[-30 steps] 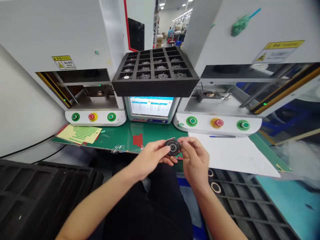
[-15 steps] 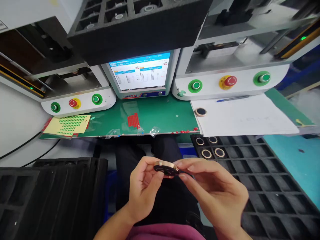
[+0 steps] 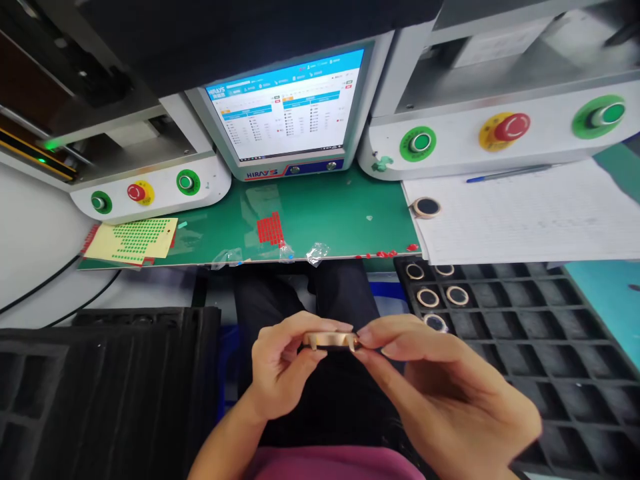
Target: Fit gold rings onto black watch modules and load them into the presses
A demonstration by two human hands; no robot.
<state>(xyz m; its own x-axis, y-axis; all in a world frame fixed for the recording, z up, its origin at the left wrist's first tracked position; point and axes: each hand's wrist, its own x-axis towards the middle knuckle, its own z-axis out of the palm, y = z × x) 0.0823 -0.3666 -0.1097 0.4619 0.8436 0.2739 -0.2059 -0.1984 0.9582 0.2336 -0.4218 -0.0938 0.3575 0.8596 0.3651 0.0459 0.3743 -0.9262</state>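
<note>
A gold-coloured watch case (image 3: 330, 341) is held edge-on above my lap, its side and two lugs facing me. My left hand (image 3: 286, 367) grips its left part, fingers along the top and thumb underneath. With thumb and fingertips, my right hand (image 3: 445, 390) pinches its right edge near the crown side; those fingertips hide what exactly they touch. Past my right hand, several similar watch cases (image 3: 457, 295) sit in pockets of a black foam tray (image 3: 530, 347). Another watch case (image 3: 426, 207) lies on the paper's left edge.
Ahead is a green bench (image 3: 325, 217) with a red sticker sheet (image 3: 271, 229), plastic scraps (image 3: 317, 253) and a yellow dotted card (image 3: 135, 238). A screen (image 3: 287, 110) stands between two button panels. A pen (image 3: 510, 173) rests on paper sheets (image 3: 525, 220). Black foam trays (image 3: 110, 387) are stacked at left.
The watch case has turned from showing its dark round face to edge-on, lugs towards me. Both hands keep hold of it. The head view has shifted closer to the bench.
</note>
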